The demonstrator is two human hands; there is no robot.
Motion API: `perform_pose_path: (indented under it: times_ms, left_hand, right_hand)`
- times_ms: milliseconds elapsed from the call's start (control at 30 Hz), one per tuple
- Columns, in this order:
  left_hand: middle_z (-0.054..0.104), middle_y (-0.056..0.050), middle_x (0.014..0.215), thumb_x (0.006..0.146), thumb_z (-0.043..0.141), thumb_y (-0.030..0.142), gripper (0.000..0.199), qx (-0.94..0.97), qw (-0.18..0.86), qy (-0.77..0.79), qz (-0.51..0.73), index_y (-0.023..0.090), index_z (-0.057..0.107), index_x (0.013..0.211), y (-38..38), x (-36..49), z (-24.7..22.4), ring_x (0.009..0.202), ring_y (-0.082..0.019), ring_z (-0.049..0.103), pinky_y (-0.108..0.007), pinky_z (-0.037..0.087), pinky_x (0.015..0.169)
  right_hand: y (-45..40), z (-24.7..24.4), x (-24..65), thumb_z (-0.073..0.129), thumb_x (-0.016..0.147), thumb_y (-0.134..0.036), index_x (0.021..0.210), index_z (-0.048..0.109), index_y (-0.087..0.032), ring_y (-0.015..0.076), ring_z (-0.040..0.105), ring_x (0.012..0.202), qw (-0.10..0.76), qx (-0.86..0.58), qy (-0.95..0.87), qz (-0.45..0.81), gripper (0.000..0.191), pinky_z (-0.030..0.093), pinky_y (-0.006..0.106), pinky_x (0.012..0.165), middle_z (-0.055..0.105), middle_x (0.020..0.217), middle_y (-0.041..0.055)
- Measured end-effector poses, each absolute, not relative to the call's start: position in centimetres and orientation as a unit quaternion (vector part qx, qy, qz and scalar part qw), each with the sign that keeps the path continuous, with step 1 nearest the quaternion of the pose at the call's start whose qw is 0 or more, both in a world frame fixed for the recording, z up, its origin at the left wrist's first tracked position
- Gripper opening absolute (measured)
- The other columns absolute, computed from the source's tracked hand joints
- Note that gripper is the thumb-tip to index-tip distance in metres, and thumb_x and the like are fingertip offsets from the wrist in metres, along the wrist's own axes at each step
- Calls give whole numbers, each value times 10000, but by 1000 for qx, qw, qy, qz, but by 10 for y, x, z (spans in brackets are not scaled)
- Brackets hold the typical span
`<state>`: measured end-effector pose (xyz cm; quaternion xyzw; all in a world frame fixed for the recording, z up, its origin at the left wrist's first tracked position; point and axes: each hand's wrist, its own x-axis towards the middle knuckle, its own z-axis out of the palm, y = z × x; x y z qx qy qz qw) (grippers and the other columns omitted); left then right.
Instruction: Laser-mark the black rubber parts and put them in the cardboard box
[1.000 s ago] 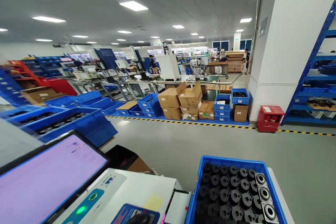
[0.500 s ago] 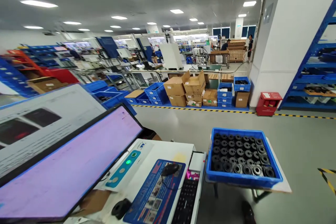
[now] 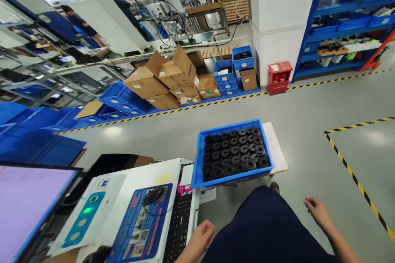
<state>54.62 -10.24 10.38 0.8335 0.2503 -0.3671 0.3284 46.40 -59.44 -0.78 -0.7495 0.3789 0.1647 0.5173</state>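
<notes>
My left hand (image 3: 201,236) hangs at the lower middle, its fingers curled together with nothing seen in them. It is beside the black keyboard (image 3: 179,224) on the pull-out shelf, not visibly touching the keys. My right hand (image 3: 317,211) hovers over the floor on the right, fingers bent inward and no object in them. Ahead of my lap stands a blue tray (image 3: 233,179) filled with rows of round black parts (image 3: 235,149) that have holes in their middles. It rests on a white board (image 3: 277,148).
On the left are a monitor (image 3: 33,209), a button panel (image 3: 84,220) with a green light, a mouse (image 3: 153,195) and a blue mat (image 3: 138,234). Cartons (image 3: 148,84) and blue bins line the far side. A red extinguisher box (image 3: 279,78) stands by the pillar.
The view has swung right and down. The tray and desk have shifted left in the picture. Both my hands and my lap have come into view.
</notes>
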Motion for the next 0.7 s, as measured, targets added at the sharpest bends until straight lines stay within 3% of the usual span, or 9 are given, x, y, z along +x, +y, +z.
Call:
perform_pose_path:
  times_ms: [100,300,533,700]
  left_hand:
    - [586,1,606,659,594,744,513,831,383,242,-323,240,503,683,-104,585,107,607,-215,597,-330,454,555]
    - [654,-47,737,623,604,748,560,869,367,264,-200,220,559,806,-82,669,113,749,-271,670,-365,525,652]
    - [709,-125,1016,763,558,591,521,911,291,271,-108,157,616,1044,-53,769,91,1000,-314,659,-435,493,971]
    - [665,-215,1209,827,498,589,672,912,279,278,-116,70,558,1249,-35,830,51,1167,-356,611,-457,451,1049]
  right_hand:
    - [-634,-7,473,602,589,-637,746,693,-205,271,681,639,532,-717,419,168,469,517,369,589,705,680,78]
    - [-653,-10,489,677,610,-629,831,707,-176,245,674,694,576,-644,475,168,505,531,350,621,733,804,116]
    - [-605,6,580,630,744,-663,859,696,-157,216,673,741,616,-644,413,188,523,514,318,652,737,867,120]
    - [-561,24,684,569,804,-711,987,703,-163,274,681,1015,605,-687,347,205,593,530,357,812,738,1064,139]
